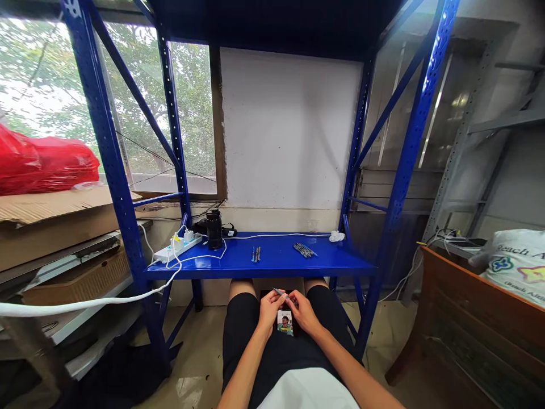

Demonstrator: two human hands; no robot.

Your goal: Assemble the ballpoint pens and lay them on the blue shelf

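Note:
In front of my lap, a slim pen (278,292) is held between the fingertips of both hands. My left hand (269,308) is closed on it from the left. My right hand (301,311) pinches its other end, partly hidden by the fingers. Just below the hands lies a small card-like rectangle or phone (285,324) showing a picture of a person; which of the two it is I cannot tell. On the blue shelf (276,264) ahead are a small group of pens (256,254) and, to the right, a larger bunch of pens (304,250).
At the shelf's left stand a black camera-like object (214,230) and a white power strip (177,248), its cable (106,304) crossing the left side. Blue uprights (409,165) frame the shelf. A wooden chair (477,301) bearing a white bag (517,264) is at right.

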